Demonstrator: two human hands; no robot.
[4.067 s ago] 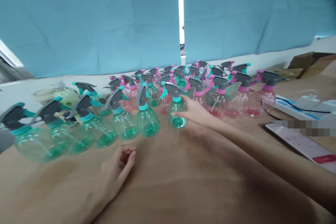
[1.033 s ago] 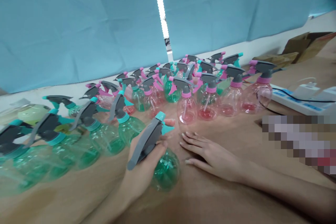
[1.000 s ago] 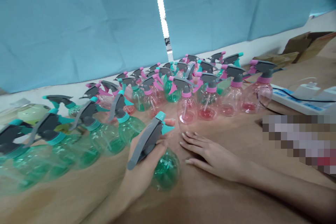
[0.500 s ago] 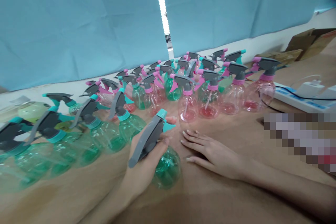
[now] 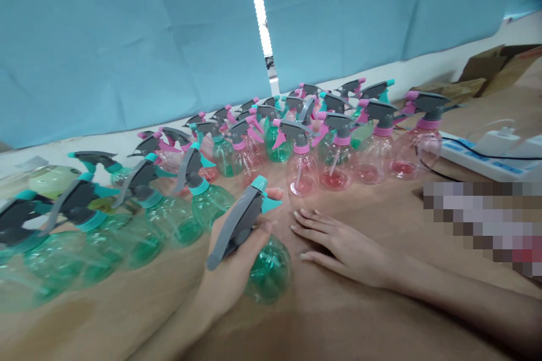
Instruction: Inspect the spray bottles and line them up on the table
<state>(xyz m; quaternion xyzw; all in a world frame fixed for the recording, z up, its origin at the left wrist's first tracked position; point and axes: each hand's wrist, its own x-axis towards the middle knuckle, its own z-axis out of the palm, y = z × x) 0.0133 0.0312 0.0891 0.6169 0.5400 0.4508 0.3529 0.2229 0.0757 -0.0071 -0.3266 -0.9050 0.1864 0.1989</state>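
The left hand is closed around the neck of a tilted green spray bottle, fingers wrapped at its grey trigger head, seemingly steadying it low at the near middle of the brown table. The right hand lies palm down just right of it, fingers loosely spread, apparently resting. Green bottles crowd the left, pink bottles the far side, a power strip the far right; open room lies toward the near edge.
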